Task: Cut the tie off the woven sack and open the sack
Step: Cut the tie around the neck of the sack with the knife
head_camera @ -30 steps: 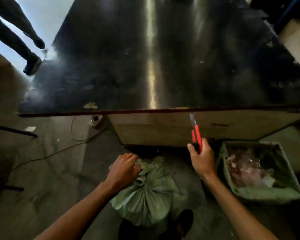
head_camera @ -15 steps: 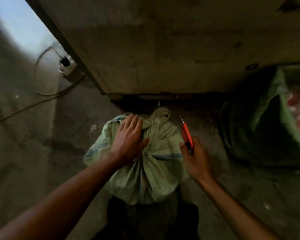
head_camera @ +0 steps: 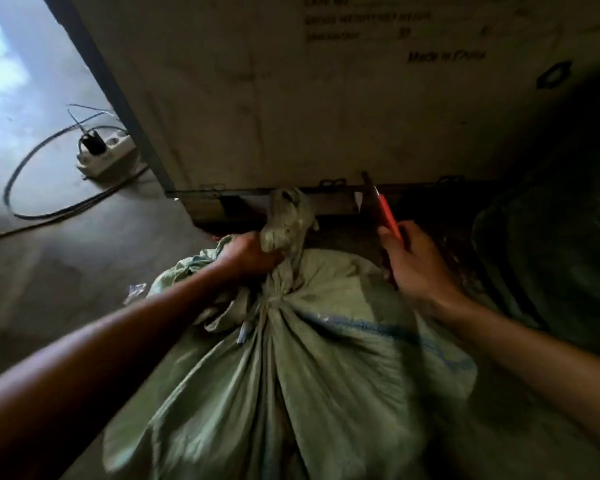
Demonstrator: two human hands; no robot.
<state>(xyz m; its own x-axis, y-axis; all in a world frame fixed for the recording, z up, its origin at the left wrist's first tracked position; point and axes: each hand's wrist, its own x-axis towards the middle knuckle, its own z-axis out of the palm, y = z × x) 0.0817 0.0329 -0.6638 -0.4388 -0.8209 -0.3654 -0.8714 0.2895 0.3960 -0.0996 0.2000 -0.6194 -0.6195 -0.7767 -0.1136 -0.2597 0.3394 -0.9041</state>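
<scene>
In the head view, a pale green woven sack (head_camera: 309, 358) stands on the concrete floor (head_camera: 94, 258) in front of a large printed carton (head_camera: 291, 98). The left hand (head_camera: 248, 256) clenches the bunched neck (head_camera: 286, 223) of the sack, above the tie (head_camera: 274, 299) that cinches it. The right hand (head_camera: 414, 268) is closed around a red-handled cutter (head_camera: 387, 214), held beside the neck, apart from it. A white power strip (head_camera: 104, 155) lies to the left.

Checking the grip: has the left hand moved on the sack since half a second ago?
Yes. The left hand went from lying flat on the sack up to its bunched neck.
</scene>
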